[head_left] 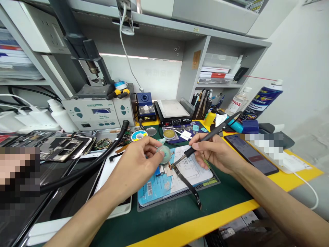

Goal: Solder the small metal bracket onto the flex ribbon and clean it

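My left hand (144,157) pinches a small round, translucent green case (164,154) between thumb and fingers; what is inside it is hard to make out. In my right hand (213,152) is a black soldering iron (190,152), held like a pen. Its metal tip slants down to the small board end of a black flex cable (189,187), close to the case. I cannot tell whether the tip touches. That cable lies across a blue and white packet (151,192), its free end hanging past the packet's near edge onto the green mat (223,199).
A hot-air station (97,113) stands at the back left, its black hose (102,157) crossing phones and tablet parts. Behind my hands are a solder spool (138,135), a flux tin (169,133) and a heating plate (173,109). To the right lies a dark phone (250,152).
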The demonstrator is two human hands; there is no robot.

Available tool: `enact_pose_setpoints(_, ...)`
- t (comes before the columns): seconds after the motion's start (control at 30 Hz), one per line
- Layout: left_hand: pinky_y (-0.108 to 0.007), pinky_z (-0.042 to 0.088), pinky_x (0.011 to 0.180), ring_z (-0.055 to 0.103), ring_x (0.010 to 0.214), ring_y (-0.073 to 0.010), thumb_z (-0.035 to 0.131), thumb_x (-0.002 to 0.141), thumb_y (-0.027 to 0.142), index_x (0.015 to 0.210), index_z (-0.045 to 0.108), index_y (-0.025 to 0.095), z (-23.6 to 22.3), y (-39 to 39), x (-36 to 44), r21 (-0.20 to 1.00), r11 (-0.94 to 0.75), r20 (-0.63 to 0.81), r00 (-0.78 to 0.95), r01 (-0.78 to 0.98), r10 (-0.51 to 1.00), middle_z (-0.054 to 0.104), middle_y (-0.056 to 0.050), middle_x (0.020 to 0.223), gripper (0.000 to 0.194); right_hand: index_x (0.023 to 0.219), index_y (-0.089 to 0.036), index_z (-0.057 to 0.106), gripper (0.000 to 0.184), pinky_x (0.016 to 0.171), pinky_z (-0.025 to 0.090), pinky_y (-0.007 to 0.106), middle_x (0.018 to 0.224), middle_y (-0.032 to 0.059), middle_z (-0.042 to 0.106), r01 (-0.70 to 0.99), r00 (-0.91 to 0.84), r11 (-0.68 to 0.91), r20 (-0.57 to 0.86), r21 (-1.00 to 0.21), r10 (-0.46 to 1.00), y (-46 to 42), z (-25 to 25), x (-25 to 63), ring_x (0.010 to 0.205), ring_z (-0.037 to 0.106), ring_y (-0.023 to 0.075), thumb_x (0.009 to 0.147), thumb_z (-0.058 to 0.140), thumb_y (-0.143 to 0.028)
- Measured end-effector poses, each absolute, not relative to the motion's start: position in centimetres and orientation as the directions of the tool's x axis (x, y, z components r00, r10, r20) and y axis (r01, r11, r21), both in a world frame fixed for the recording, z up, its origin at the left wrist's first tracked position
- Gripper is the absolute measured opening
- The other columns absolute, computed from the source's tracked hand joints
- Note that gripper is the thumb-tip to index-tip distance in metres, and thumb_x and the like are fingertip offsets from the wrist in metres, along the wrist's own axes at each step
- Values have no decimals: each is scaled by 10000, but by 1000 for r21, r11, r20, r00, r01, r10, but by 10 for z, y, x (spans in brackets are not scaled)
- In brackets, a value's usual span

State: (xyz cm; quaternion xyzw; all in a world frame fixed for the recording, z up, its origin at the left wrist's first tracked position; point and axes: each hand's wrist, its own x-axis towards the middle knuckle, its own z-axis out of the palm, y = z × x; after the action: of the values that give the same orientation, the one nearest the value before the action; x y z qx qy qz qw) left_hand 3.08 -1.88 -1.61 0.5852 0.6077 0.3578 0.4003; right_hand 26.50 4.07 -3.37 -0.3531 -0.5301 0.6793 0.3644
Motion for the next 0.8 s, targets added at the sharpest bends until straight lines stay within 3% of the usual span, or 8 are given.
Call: enact_pose_setpoints(0.8,-271,393,472,550,573,-152,628,863,457,985,625,194,-16,-19,30,898,25,-43,31,439,999,666,-33,813,289,759,-131,700,144,328,475,208,483,1,622,-55,-472,-145,-102,-988,876,38,-28,261,385,595,149,677,791,-205)
